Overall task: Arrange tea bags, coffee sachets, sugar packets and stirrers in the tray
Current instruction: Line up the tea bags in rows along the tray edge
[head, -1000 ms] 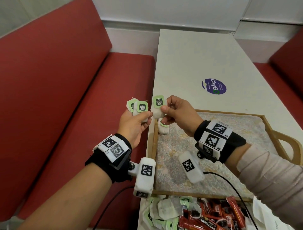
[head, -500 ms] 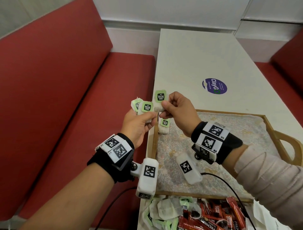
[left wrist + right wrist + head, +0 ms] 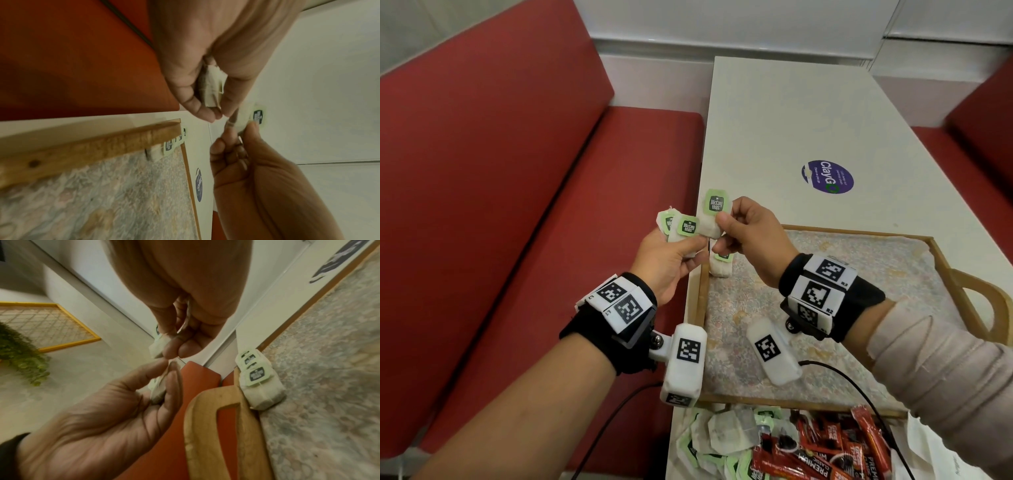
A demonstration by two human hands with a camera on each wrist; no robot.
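On the far left runs the red bench seat (image 3: 524, 240), beside the white surface (image 3: 784, 113). Above the seat's edge the left hand (image 3: 664, 263) has its fingers curled round a small bunch of tea bags (image 3: 681, 229), their green tags fanned upward and tilted a little to the left, the white bags running down into the palm. Touching that bunch, the right hand (image 3: 750, 236) pinches a single tea bag (image 3: 714, 214) between thumb and fingers; its long axis stands nearly upright, green tag on top and facing the head camera, white pouch below. The left wrist view shows the same bag (image 3: 246, 118) held at the fingertips of the right hand (image 3: 257, 170), just beside the left hand (image 3: 205, 65).

Under the two hands, a stack of tea bags (image 3: 720, 265) lies in the far left corner of the wooden tray (image 3: 893, 234), against its left wall; in the right wrist view this stack (image 3: 259, 382) lies flat with tags up, long axis along the wall. The tray's floor carries a floral lining. Near the person, in front of the tray, a loose heap of tea bags (image 3: 719, 442) lies left of the red coffee sachets (image 3: 825, 452). A purple sticker (image 3: 827, 176) sits on the surface beyond the tray.

Compared with a second ago, the hands have closed together: then a gap separated the single bag from the bunch, now they touch.
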